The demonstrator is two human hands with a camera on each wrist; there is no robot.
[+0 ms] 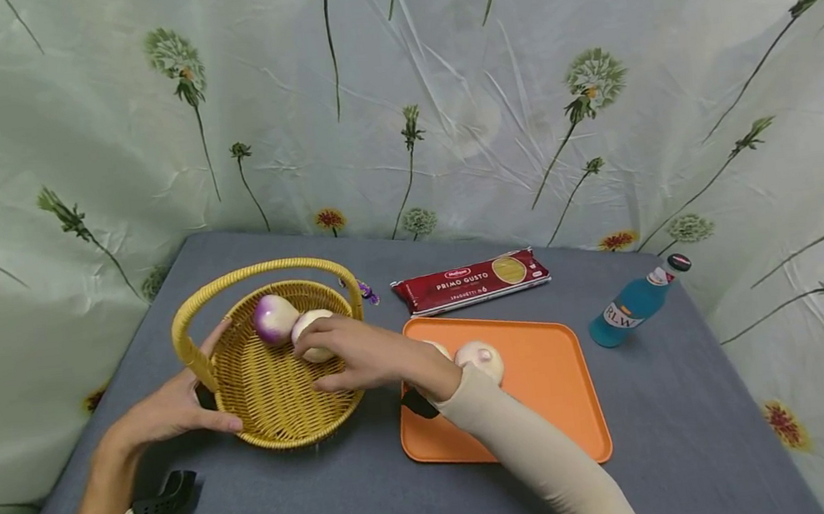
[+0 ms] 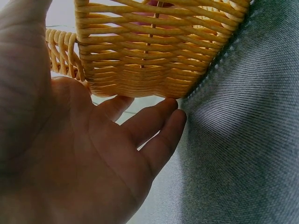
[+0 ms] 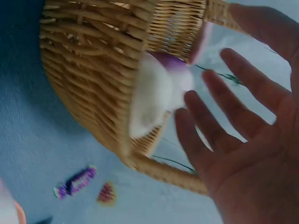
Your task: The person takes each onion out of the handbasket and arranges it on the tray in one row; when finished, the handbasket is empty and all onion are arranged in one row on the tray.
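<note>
Basket (image 1: 275,389) rim | left hand (image 1: 171,408) flat against wall | right hand (image 1: 358,355) released over turnips (image 1: 290,320)

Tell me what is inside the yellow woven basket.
The yellow woven basket holds two white-and-purple turnips, one partly covered by the right hand. The basket floor beneath that hand is hidden.
</note>
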